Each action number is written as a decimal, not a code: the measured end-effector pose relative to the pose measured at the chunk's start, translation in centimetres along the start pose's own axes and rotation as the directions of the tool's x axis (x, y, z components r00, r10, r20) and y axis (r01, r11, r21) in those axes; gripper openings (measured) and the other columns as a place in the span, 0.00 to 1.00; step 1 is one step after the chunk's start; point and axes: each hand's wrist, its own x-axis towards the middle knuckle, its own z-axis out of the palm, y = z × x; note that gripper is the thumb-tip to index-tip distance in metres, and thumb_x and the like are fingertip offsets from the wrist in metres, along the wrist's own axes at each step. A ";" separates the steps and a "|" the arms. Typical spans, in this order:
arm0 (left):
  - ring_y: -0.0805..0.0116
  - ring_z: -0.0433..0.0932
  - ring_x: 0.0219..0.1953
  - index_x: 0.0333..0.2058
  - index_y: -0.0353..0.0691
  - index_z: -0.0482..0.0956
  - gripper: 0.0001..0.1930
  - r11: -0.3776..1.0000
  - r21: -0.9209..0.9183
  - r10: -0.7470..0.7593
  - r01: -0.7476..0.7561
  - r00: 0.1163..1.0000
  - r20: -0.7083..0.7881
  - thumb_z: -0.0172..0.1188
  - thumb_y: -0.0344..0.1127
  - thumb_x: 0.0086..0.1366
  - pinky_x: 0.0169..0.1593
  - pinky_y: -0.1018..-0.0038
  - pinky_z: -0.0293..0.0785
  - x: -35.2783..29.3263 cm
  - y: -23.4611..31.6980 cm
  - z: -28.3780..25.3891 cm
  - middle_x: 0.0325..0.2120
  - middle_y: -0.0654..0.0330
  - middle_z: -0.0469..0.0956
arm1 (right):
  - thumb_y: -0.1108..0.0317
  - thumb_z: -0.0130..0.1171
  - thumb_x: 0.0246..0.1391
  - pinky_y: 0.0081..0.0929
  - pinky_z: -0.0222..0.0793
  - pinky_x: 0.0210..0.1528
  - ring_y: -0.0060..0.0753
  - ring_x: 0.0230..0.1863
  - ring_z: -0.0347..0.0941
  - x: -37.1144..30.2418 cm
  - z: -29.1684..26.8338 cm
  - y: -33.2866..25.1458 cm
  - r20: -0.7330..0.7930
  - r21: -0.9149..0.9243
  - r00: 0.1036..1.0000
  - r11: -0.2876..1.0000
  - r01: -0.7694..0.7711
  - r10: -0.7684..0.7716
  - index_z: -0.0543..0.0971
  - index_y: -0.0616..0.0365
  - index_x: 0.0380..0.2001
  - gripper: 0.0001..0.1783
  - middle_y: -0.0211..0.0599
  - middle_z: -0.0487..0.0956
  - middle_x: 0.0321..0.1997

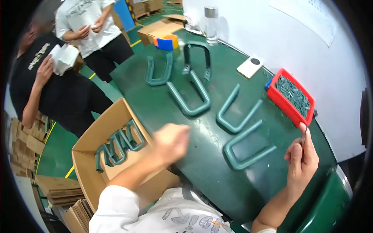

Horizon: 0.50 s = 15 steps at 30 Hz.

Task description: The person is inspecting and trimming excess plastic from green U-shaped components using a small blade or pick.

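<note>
My left hand [171, 143] is smeared by motion over the table's near left edge, beside the open carton; its fingers do not show clearly. On the right, my right hand [302, 157] is raised by the near end of a red bin [285, 106], pinching a small thin metallic piece [305, 133]. The bin is filled with small dark green pieces. Between the hands lie green U-shaped tubes, one [248, 149] nearest my right hand, another [237, 112] just beyond it. Farther off are more: a long one [190, 108], a short one [159, 79] and a dark one [197, 44].
The cardboard box [87, 155] at the left holds several green U-shaped tubes [120, 147]. On the green table [194, 155] stand a clear bottle [211, 27], a tape roll [166, 42] and a flat cream-coloured object [250, 66]. Two people stand beyond the left side.
</note>
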 end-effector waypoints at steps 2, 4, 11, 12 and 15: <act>0.59 0.76 0.24 0.29 0.38 0.77 0.07 0.998 -0.014 0.061 -0.059 0.988 0.141 0.62 0.29 0.48 0.24 0.67 0.73 1.6 3.3 3.8 0.22 0.56 0.76 | 0.76 0.49 0.58 0.15 0.59 0.23 0.18 0.20 0.61 0.0 -0.2 -0.4 0.008 -0.123 0.999 0.991 0.050 -0.050 0.72 0.69 0.50 0.16 0.31 0.69 0.24; 0.56 0.76 0.25 0.29 0.37 0.75 0.11 0.991 -0.124 0.077 -0.051 0.972 0.222 0.61 0.39 0.53 0.26 0.64 0.73 3.1 5.9 7.9 0.22 0.55 0.76 | 0.75 0.48 0.59 0.12 0.56 0.21 0.15 0.21 0.61 -0.5 -0.9 0.1 -0.036 -0.140 0.996 0.987 0.080 -0.086 0.73 0.68 0.49 0.15 0.29 0.68 0.25; 0.54 0.78 0.25 0.29 0.31 0.71 0.16 1.000 0.026 -0.006 -0.011 0.816 0.578 0.60 0.42 0.56 0.27 0.64 0.73 2.9 7.6 13.3 0.21 0.49 0.76 | 0.71 0.54 0.58 0.17 0.64 0.28 0.20 0.25 0.65 0.2 -1.2 -1.7 0.041 -0.217 0.999 0.976 -0.009 0.019 0.76 0.71 0.41 0.12 0.33 0.72 0.25; 0.53 0.78 0.24 0.29 0.30 0.71 0.16 1.000 0.017 -0.008 -0.002 0.806 0.592 0.60 0.41 0.57 0.27 0.63 0.73 2.7 7.4 13.0 0.20 0.48 0.76 | 0.71 0.52 0.59 0.15 0.60 0.26 0.17 0.23 0.64 0.1 -0.8 -0.5 0.026 -0.113 0.999 0.993 -0.028 0.031 0.75 0.70 0.44 0.13 0.30 0.70 0.24; 0.48 0.77 0.23 0.29 0.29 0.71 0.16 0.984 -0.171 0.052 0.056 0.820 0.570 0.59 0.41 0.57 0.27 0.60 0.72 4.2 8.5 13.1 0.18 0.46 0.75 | 0.71 0.49 0.60 0.13 0.55 0.23 0.16 0.21 0.62 -0.8 -2.1 0.6 -0.080 -0.048 0.996 0.998 -0.034 0.030 0.73 0.68 0.45 0.13 0.29 0.68 0.24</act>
